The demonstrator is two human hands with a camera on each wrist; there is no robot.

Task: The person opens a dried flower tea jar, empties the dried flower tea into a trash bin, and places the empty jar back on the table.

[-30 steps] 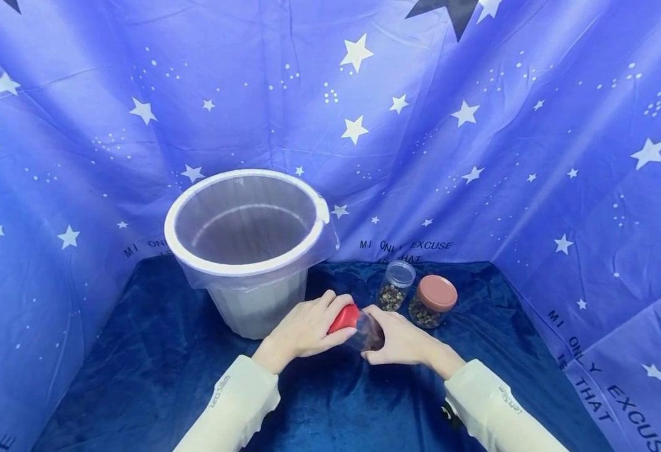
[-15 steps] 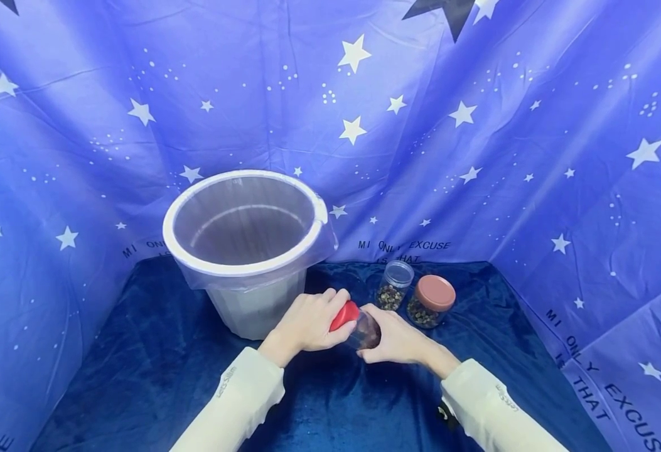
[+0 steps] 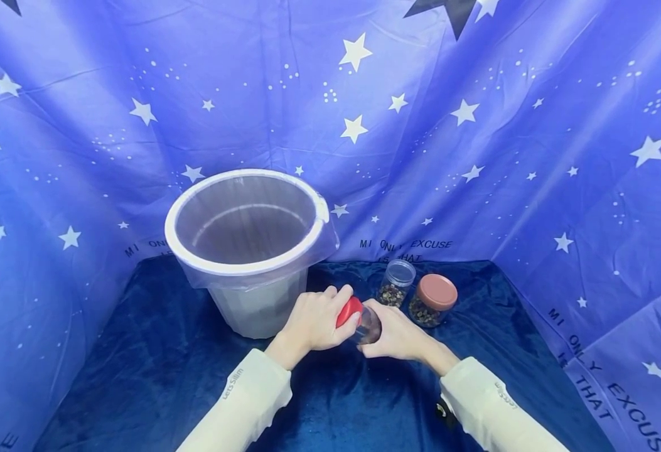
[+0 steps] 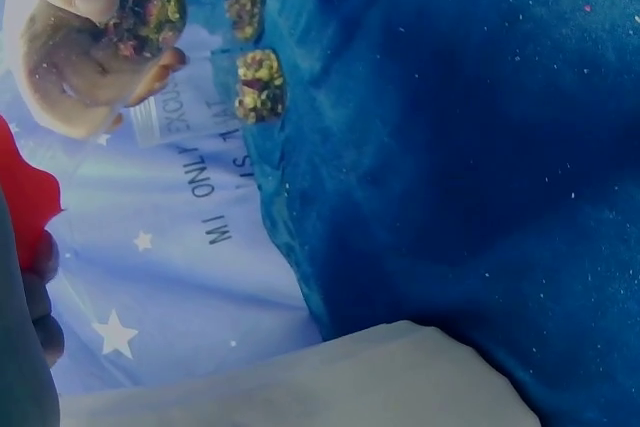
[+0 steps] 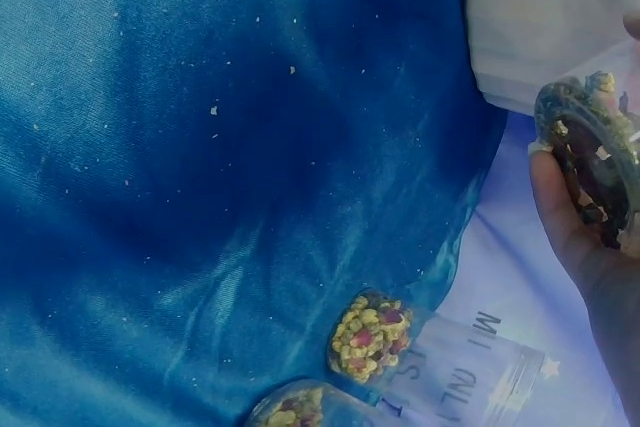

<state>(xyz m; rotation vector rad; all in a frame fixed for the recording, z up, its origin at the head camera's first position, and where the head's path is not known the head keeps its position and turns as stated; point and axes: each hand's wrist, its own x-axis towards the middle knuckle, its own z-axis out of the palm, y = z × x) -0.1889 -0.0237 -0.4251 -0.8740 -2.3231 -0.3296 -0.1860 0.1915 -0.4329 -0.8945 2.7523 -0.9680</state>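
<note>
Clasping a red lid (image 3: 349, 311), left grip (image 3: 316, 321) faces right grip (image 3: 399, 334), wrapped round the jar (image 3: 369, 326).

Starry blue drapes (image 3: 274, 100), dark blue cloth (image 3: 155, 364)

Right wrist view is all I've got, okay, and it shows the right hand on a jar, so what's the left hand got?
Observer: The head view shows the left hand gripping a red lid at the end of the held jar.

Operator: And the cut-off jar at my bottom edge, what's on top of it?

Observer: A pink lid; the head view shows that whole jar upright.

Operator: Top right there's a pale thing. What is it?

Observer: A big bucket; the head view shows a clear bag folded over its rim.
</note>
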